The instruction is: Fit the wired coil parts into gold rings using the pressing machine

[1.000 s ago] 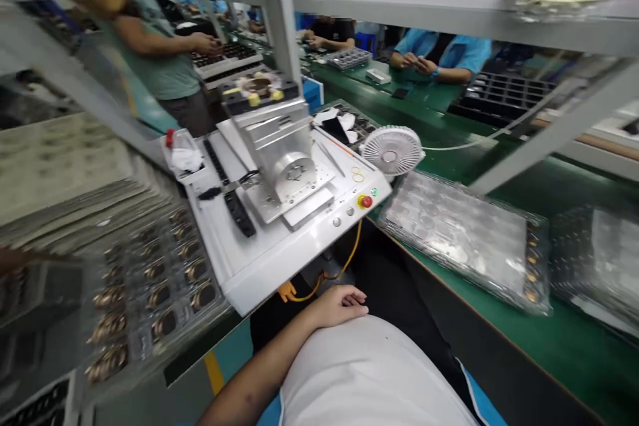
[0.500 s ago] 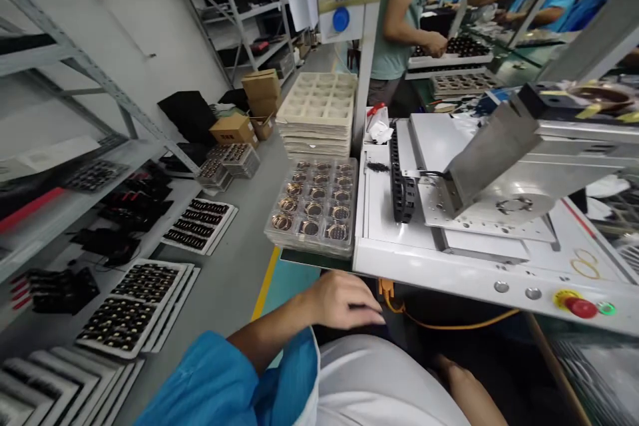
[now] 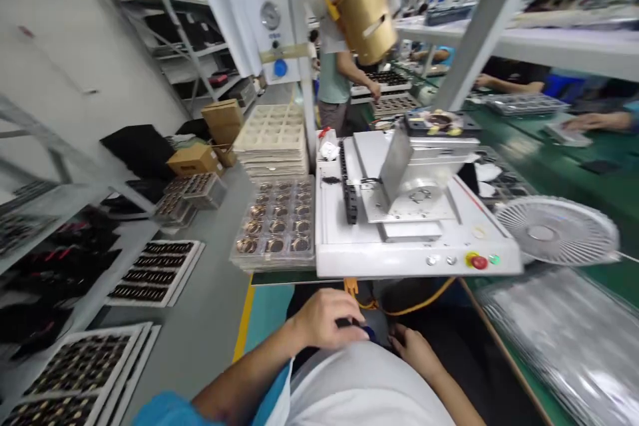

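Note:
My left hand sits at my waist, just below the front edge of a white bench machine. It is shut on a small dark object with a blue part, mostly hidden by my fingers. My right hand lies close by against my white apron, its fingers apart and nothing visible in them. An orange cable runs under the machine just above my hands. A plastic tray of gold-coloured rings stands to the left of the machine.
A desk fan and clear plastic trays lie on the green bench to the right. A gold cylinder hangs overhead. A person in a green shirt works beyond the machine. Stacked trays lie on the floor at left.
My view has swung from a tilted look rightward to a level look at the machine front. My left hand has risen with the dark object, and my right hand has moved up near it.

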Demonstrator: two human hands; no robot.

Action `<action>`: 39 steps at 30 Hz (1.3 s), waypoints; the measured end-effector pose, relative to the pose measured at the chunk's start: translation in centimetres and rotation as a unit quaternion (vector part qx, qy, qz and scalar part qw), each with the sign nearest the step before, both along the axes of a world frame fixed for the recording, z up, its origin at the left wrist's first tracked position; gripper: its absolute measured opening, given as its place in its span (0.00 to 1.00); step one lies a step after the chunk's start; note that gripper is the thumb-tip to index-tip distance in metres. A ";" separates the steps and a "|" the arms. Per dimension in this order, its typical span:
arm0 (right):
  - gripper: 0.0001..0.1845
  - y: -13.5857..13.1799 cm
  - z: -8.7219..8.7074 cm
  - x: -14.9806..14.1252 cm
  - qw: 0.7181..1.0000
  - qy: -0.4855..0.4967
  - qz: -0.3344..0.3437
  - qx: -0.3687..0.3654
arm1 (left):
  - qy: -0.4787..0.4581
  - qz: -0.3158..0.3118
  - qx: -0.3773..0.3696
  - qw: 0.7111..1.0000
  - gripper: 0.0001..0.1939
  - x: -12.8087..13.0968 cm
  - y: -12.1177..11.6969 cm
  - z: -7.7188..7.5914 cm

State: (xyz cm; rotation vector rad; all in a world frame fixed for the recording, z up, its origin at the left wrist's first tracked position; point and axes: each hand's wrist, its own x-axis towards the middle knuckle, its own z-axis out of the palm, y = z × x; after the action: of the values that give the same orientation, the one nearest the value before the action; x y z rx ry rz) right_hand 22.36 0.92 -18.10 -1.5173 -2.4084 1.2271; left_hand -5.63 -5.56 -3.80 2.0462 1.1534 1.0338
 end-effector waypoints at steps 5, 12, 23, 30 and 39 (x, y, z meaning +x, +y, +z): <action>0.10 -0.2 5.9 3.6 0.993 0.028 -0.090 0.076 | -0.012 -0.061 -0.378 0.924 0.26 4.1 2.0 -9.3; 0.18 -1.3 16.8 19.4 0.866 -0.158 -0.405 0.248 | 0.046 -0.102 -0.424 0.899 0.33 5.9 6.7 -15.2; 0.18 -6.1 17.0 24.6 0.697 -0.265 -0.661 0.080 | 0.124 -0.180 -0.434 0.874 0.26 11.3 10.7 -18.2; 0.26 -8.0 17.6 26.2 0.634 -0.066 -0.756 0.148 | 0.118 -0.142 -0.441 0.878 0.30 9.5 10.9 -18.0; 0.13 -7.9 16.0 25.4 0.530 0.266 -0.801 0.075 | 0.097 -0.121 -0.447 0.881 0.33 9.3 11.0 -18.2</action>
State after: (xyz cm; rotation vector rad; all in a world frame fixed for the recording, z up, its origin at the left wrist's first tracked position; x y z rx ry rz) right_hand 47.71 -6.98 -2.12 -1.8186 -0.1035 0.6208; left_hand 3.66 5.40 -22.01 1.4759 1.1318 0.0911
